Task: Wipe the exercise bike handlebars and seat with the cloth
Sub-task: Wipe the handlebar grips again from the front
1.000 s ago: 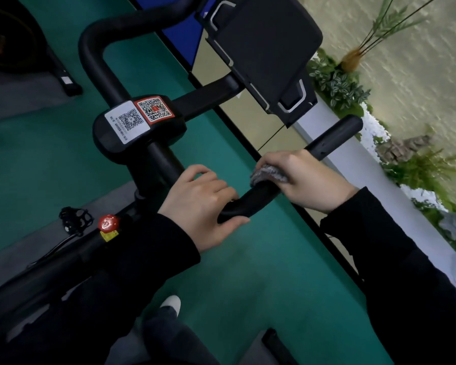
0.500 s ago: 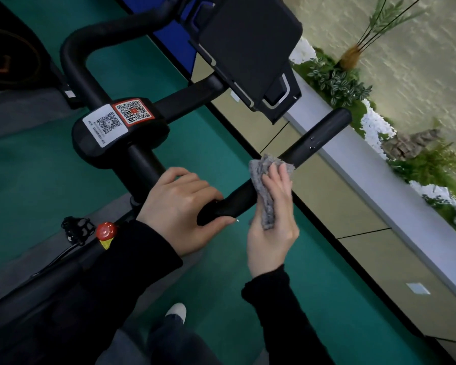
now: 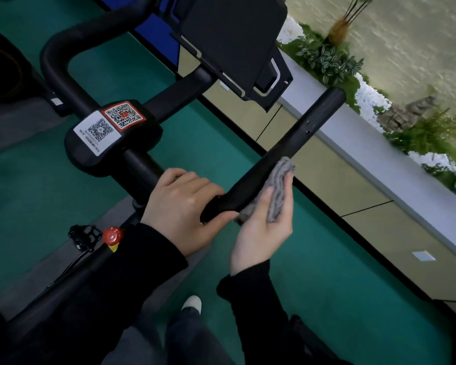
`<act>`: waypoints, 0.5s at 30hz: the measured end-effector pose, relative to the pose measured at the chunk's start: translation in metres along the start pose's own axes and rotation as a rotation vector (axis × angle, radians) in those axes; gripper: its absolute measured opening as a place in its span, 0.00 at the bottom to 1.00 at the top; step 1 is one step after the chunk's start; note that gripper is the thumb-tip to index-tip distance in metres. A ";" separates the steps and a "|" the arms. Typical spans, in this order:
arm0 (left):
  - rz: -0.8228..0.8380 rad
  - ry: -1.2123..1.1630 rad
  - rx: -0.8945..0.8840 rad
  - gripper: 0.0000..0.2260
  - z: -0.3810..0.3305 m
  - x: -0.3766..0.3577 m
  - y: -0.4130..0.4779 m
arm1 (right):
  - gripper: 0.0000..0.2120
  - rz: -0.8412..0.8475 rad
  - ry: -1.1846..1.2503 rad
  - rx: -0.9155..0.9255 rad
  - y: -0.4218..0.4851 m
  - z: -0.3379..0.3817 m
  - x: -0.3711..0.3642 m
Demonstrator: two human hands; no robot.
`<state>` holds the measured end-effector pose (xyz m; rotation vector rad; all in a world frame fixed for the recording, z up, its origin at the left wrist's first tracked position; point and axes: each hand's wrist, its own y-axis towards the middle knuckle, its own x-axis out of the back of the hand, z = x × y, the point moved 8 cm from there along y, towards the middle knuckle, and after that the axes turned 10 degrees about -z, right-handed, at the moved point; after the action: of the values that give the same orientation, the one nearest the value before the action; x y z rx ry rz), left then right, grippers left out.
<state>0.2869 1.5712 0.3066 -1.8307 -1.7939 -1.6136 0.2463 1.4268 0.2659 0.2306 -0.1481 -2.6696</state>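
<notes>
The black right handlebar [image 3: 300, 133] runs from the centre out to the upper right. My left hand [image 3: 179, 206] grips its near end, fingers curled over the top and thumb underneath. My right hand [image 3: 261, 233] is palm up just to the right. It holds a folded grey cloth [image 3: 279, 185] under its thumb and presses it against the bar's right side. The left handlebar loop [image 3: 55, 67] curves at the upper left. The seat is out of view.
A hub with two QR stickers [image 3: 111, 127] tops the black stem. A black tablet holder [image 3: 234, 40] hangs above the bar. A red knob [image 3: 113, 235] sits on the frame at lower left. A white planter ledge [image 3: 379, 154] with plants runs along the right.
A second ago my right hand wrapped over the bar with the cloth, palm down. It has turned palm up and now holds the cloth against the bar's side. My left hand kept its grip.
</notes>
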 end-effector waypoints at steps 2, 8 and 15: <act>0.009 -0.005 -0.013 0.18 0.001 0.000 0.001 | 0.16 -0.112 0.112 -0.176 0.005 -0.011 -0.002; 0.004 0.008 -0.032 0.17 0.000 -0.001 0.000 | 0.15 -0.103 0.333 -0.617 -0.031 -0.035 -0.002; -0.023 0.018 -0.045 0.17 -0.001 0.000 0.001 | 0.15 -0.055 0.421 -0.849 -0.033 -0.039 -0.010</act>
<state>0.2874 1.5702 0.3074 -1.8152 -1.7920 -1.6866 0.2480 1.4580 0.2249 0.4954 1.0954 -2.4121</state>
